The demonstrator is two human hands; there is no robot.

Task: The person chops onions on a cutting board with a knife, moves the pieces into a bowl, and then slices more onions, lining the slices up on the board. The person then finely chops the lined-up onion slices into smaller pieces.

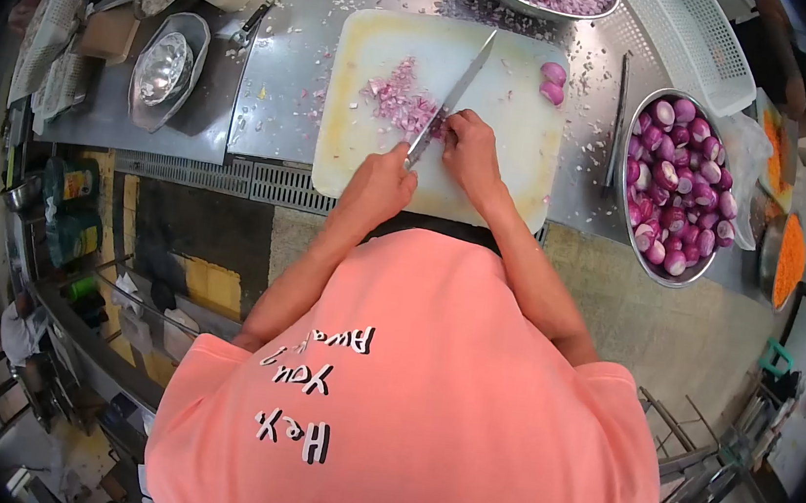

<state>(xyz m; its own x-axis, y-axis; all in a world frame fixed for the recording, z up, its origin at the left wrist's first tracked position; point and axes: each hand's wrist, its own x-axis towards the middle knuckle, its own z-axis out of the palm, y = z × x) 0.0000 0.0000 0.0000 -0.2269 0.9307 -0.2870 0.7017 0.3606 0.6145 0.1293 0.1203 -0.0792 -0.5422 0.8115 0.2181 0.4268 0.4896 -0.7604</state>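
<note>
Steel knife (460, 86) — tip angled up-right, left hand (380, 185) fingers gripping handle, right hand (468, 150) fingers pinning onion (435, 129)

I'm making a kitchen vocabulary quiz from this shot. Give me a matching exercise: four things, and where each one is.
1 knife
2 chopped onion
3 peeled whole onions
4 two onion halves

A in the metal bowl right of the board
B at the cutting board's far right corner
C held in the left hand, blade across the board
D piled mid-board, left of the blade

Pairs: 1-C, 2-D, 3-A, 4-B
</note>
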